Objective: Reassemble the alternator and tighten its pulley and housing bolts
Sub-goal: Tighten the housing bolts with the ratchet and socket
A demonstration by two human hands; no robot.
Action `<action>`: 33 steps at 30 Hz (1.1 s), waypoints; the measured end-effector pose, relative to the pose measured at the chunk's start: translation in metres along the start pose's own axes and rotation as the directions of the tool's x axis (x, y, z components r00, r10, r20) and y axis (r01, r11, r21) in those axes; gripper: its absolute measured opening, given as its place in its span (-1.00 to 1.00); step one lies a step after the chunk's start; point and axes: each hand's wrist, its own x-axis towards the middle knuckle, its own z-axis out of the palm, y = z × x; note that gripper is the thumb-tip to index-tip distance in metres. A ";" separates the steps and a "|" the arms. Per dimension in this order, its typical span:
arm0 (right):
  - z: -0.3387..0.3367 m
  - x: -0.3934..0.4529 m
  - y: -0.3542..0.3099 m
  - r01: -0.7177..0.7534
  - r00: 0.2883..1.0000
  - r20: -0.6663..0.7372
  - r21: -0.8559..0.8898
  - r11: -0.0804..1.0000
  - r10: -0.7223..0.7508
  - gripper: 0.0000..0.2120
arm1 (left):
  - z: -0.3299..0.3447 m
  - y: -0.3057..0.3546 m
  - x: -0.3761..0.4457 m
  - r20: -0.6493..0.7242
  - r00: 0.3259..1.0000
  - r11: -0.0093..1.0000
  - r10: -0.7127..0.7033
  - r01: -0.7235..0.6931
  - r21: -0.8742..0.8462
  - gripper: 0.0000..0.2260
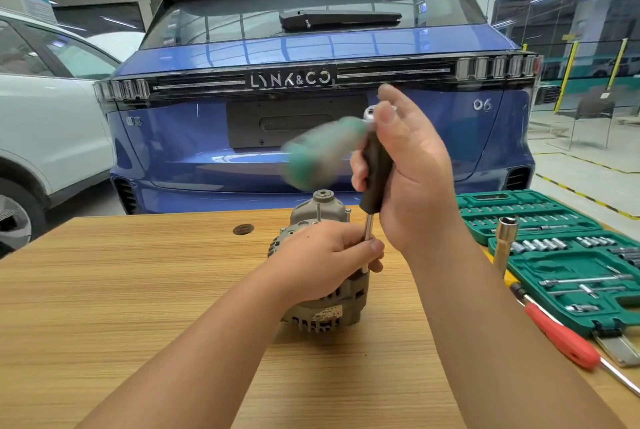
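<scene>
Both hands work over a grey cast-metal alternator (323, 276) standing near the middle of the light wooden counter (138, 290). The left hand (322, 262) rests on its housing, fingers pinching the thin steel shaft (369, 232) of a black-handled driver tool (375, 175). The right hand (412, 179) curls around that black handle; a green ratchet handle (318, 154), blurred, juts from its top. Right of these lie an open green socket-set case (561, 255), an upright steel socket (506, 241) and a red-handled screwdriver (561, 338). Behind stands a blue car (311, 89).
</scene>
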 end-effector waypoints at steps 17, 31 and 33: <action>-0.007 0.003 -0.004 -0.158 0.986 0.062 0.113 0.981 0.152 -0.77 | -0.002 0.000 0.001 0.021 0.999 0.999 0.031 -0.031 -0.016 -0.81; -0.006 -0.003 0.005 0.093 0.975 0.201 0.038 0.995 -0.099 -0.56 | -0.001 -0.002 0.001 0.007 1.000 1.000 0.027 -0.027 -0.005 -0.80; -0.008 0.000 0.002 0.003 0.964 0.265 0.129 0.992 -0.037 -0.50 | -0.001 -0.002 0.001 0.006 1.000 1.000 0.028 -0.028 -0.011 -0.80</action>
